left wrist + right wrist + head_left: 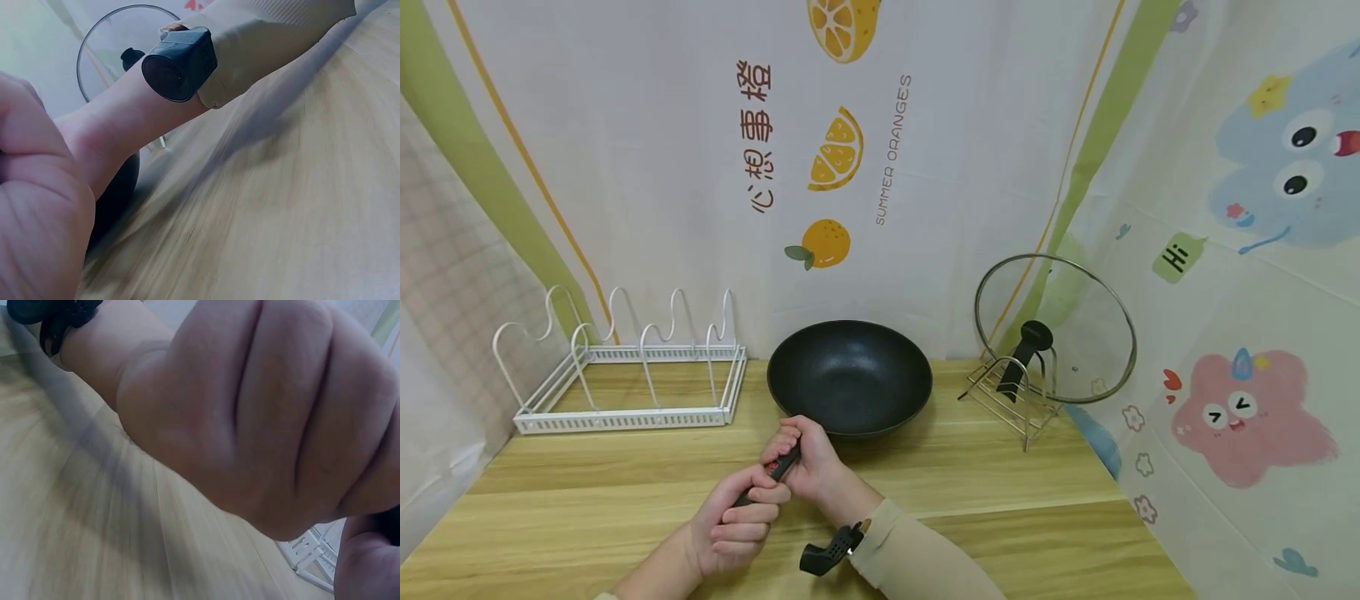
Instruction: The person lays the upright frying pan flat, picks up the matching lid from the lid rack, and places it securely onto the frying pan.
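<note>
A black wok [850, 375] sits on the wooden tabletop near the back, its dark inside tipped toward me. Both hands grip its black handle [785, 463], which points down and left toward me. My right hand [808, 462] wraps the handle close to the wok, with the thumb along the top. Farther back on the handle, nearer its end, my left hand [737, 521] curls its fingers round it. In the right wrist view, the curled left hand [250, 412] fills much of the picture. From the left wrist, the wok [119, 200] is mostly hidden behind the right forearm.
At the left stands a white wire rack [625, 421] with upright loops. A glass lid [1090, 333] with a black knob leans in a small metal stand [1030, 417] at the right. A printed curtain [685, 167] hangs right behind the table [985, 475].
</note>
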### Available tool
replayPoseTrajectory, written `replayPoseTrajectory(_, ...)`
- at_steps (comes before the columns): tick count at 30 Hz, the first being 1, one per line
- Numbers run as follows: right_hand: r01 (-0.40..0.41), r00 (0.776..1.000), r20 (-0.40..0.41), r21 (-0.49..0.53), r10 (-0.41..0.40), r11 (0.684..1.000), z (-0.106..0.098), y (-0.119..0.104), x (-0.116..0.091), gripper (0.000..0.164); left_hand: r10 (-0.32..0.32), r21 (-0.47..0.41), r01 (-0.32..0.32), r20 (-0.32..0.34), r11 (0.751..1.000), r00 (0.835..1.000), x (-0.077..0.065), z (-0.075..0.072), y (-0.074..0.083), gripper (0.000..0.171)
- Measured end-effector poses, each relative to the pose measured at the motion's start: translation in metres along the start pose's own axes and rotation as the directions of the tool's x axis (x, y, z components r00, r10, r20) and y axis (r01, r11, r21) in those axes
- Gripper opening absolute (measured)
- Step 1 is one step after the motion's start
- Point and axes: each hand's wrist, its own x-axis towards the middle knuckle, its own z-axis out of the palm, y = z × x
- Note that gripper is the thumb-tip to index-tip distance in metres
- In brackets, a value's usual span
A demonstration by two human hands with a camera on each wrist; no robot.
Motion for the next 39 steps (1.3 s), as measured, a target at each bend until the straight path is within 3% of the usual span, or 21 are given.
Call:
replayPoseTrajectory(6, 0.013, 0.999, -0.036, -0.024, -0.014, 1.0, 0.001, 0.001, -0.001, 0.053, 0.049, 0.121, -0.031, -0.142, 0.992, 0.989, -0.003, 0.007, -0.003, 0.032)
replayPoseTrajectory(11, 0.042, 0.993, -0.105, -0.136, -0.056, 0.99, -0.001, 0.001, -0.001, 0.047, 0.084, 0.278, -0.004, -0.276, 0.961, 0.957, -0.008, 0.012, -0.001, 0.026)
replayPoseTrajectory(13, 0.046, 0.989, -0.129, -0.188, -0.071, 0.981, -0.002, 0.001, -0.001, 0.042, 0.108, 0.359, 0.023, -0.34, 0.933, 0.934, -0.011, 0.014, 0.0, 0.029)
replayPoseTrajectory(17, 0.039, 0.986, -0.146, -0.261, -0.079, 0.965, -0.004, 0.0, -0.003, 0.029, 0.148, 0.484, 0.116, -0.474, 0.868, 0.868, -0.013, 0.018, 0.003, 0.036)
replayPoseTrajectory(19, 0.028, 0.987, -0.145, -0.284, -0.072, 0.958, -0.006, -0.001, -0.005, 0.024, 0.162, 0.516, 0.166, -0.531, 0.84, 0.832, -0.013, 0.021, 0.005, 0.041)
replayPoseTrajectory(21, 0.01, 0.987, -0.148, -0.299, -0.057, 0.954, -0.007, -0.002, -0.007, 0.021, 0.165, 0.536, 0.213, -0.57, 0.817, 0.805, -0.012, 0.025, 0.007, 0.047)
replayPoseTrajectory(25, -0.046, 0.987, -0.161, -0.353, -0.013, 0.934, -0.012, -0.007, -0.013, 0.039, 0.176, 0.573, 0.283, -0.615, 0.769, 0.769, -0.013, 0.033, 0.012, 0.056)
replayPoseTrajectory(27, -0.069, 0.987, -0.162, -0.403, 0.003, 0.913, -0.014, -0.01, -0.018, 0.055, 0.198, 0.609, 0.332, -0.639, 0.72, 0.743, -0.015, 0.036, 0.015, 0.059)
replayPoseTrajectory(30, -0.087, 0.989, -0.147, -0.469, 0.019, 0.879, -0.018, -0.016, -0.029, 0.07, 0.246, 0.648, 0.441, -0.696, 0.621, 0.675, -0.018, 0.043, 0.018, 0.063)
replayPoseTrajectory(32, -0.09, 0.99, -0.141, -0.516, 0.019, 0.852, -0.021, -0.02, -0.037, 0.07, 0.286, 0.659, 0.53, -0.73, 0.534, 0.62, -0.021, 0.047, 0.021, 0.066)
replayPoseTrajectory(35, -0.09, 0.989, -0.146, -0.582, 0.006, 0.808, -0.026, -0.029, -0.052, 0.065, 0.364, 0.661, 0.643, -0.75, 0.388, 0.552, -0.026, 0.054, 0.023, 0.068)
replayPoseTrajectory(36, -0.089, 0.989, -0.148, -0.605, -0.003, 0.792, -0.028, -0.032, -0.057, 0.064, 0.393, 0.659, 0.669, -0.748, 0.344, 0.535, -0.028, 0.055, 0.024, 0.066)
replayPoseTrajectory(39, -0.083, 0.988, -0.151, -0.669, -0.026, 0.739, -0.032, -0.044, -0.074, 0.065, 0.471, 0.66, 0.716, -0.718, 0.227, 0.512, -0.03, 0.06, 0.027, 0.057)
